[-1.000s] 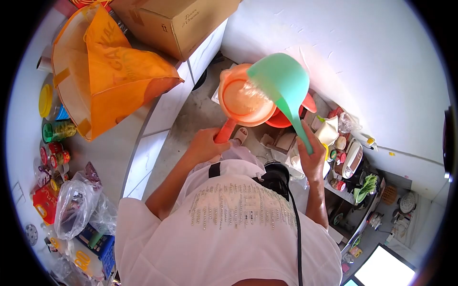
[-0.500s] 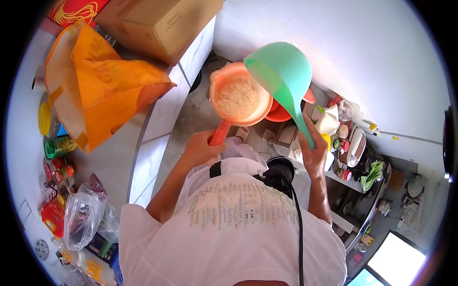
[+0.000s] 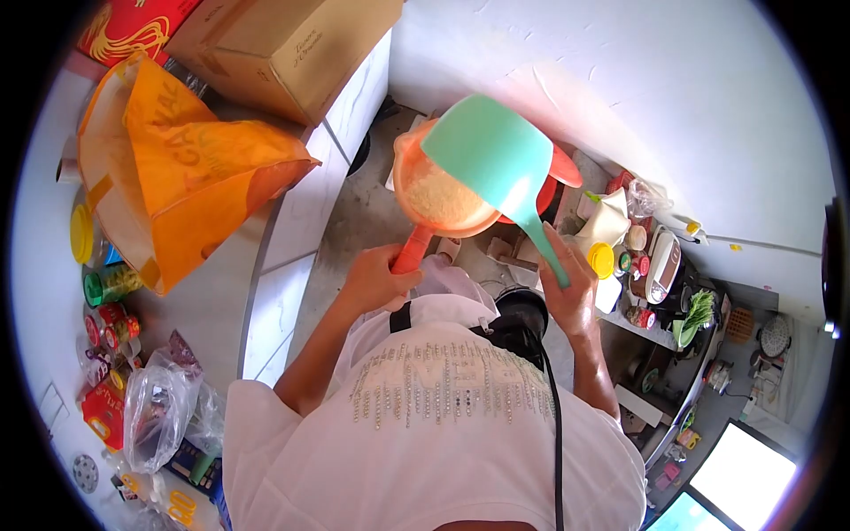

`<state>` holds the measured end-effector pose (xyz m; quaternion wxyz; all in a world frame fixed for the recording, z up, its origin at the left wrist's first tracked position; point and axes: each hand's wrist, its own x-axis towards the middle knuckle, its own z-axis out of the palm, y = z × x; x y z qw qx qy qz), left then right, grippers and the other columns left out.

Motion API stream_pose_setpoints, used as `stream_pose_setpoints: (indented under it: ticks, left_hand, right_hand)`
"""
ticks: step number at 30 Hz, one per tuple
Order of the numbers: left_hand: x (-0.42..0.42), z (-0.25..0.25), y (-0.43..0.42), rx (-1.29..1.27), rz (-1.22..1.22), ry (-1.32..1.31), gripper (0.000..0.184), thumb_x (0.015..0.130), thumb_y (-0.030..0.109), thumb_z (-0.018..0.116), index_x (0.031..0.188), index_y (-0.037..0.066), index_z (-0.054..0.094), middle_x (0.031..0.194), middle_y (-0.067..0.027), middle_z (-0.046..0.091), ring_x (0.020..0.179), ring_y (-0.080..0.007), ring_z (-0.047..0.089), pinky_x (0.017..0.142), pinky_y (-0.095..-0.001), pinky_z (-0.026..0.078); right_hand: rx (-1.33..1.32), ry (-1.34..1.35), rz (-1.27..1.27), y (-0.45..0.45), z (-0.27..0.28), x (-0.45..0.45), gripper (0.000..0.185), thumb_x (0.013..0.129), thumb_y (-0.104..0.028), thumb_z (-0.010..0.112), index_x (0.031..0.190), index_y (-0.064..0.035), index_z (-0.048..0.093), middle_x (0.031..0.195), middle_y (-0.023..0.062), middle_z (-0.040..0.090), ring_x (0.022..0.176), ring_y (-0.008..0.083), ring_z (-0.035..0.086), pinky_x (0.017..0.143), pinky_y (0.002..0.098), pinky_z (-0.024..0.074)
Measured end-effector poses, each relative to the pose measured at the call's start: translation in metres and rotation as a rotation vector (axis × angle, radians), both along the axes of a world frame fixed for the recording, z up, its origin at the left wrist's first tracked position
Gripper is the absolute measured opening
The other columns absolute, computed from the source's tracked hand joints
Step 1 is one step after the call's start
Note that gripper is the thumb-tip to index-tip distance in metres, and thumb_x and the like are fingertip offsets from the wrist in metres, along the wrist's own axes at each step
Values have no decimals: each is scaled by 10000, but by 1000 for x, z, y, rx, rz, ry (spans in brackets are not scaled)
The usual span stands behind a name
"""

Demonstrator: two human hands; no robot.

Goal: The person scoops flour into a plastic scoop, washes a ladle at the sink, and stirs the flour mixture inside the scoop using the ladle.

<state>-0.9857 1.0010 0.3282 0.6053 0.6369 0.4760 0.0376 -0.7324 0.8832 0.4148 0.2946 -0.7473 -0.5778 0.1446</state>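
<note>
my left hand [image 3: 381, 276] clamps the orange dipper [image 3: 404, 190], my right hand [image 3: 571, 283] the green dipper [image 3: 491, 150], each by its handle.
pale powder [image 3: 438, 198] lies in the orange dipper before me; the green dipper is tilted above it, hiding part of its rim.

Lettering all around the room, and the clearest of it is up on the cardboard!
There it is, "Tesori d'Oriente", in dark print on the carton [image 3: 297, 66]; the orange bag [image 3: 212, 181] answers with big capitals opening "CA", the rest hard to settle among the folds; down low, a pale package [image 3: 181, 507] flashes bold yellow digits ending in a zero, the first unclear; and across the white shirt [image 3: 438, 460], studded letters sparkle, their wording too broken to read!
</note>
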Motion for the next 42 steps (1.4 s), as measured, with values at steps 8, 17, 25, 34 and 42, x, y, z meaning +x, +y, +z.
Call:
stream_pose_setpoints:
  ticks: [8,17,25,34,42]
  left_hand:
    - [10,-20,0,55,-16,-24,332,722,297,723,802,-13,636,656,-95,628,580,-154,595,574,-309,464]
    - [23,-67,1,-34,27,9,373,699,344,714,828,1,643,728,-141,637,675,-259,623,641,-356,471]
    - [36,-95,3,-16,125,86,381,708,330,721,890,3,645,726,-130,633,646,-235,607,638,-343,475]
    - [71,-151,3,-248,339,86,249,754,192,715,874,-4,616,726,-45,614,636,-99,559,604,-266,465]
    - [102,-216,-3,-392,593,118,157,776,112,694,856,14,602,723,-6,588,605,-57,524,568,-222,437]
  right_hand:
    - [115,-54,9,-3,-15,20,445,833,-25,618,1272,-49,554,871,71,636,704,182,582,656,319,486]
    - [-205,847,-348,-38,-13,57,456,924,-129,510,1361,-19,442,681,-38,473,443,8,330,401,168,239]
    - [-480,1361,-702,-76,-85,145,424,917,-276,555,1264,-36,508,701,18,508,401,28,352,349,148,270]
    - [-518,1519,-870,31,-431,253,162,899,-253,544,904,-92,526,607,29,490,392,125,424,331,225,280]
    - [-883,732,-802,171,-687,253,252,904,-267,515,737,-77,517,524,69,457,407,158,464,310,299,291]
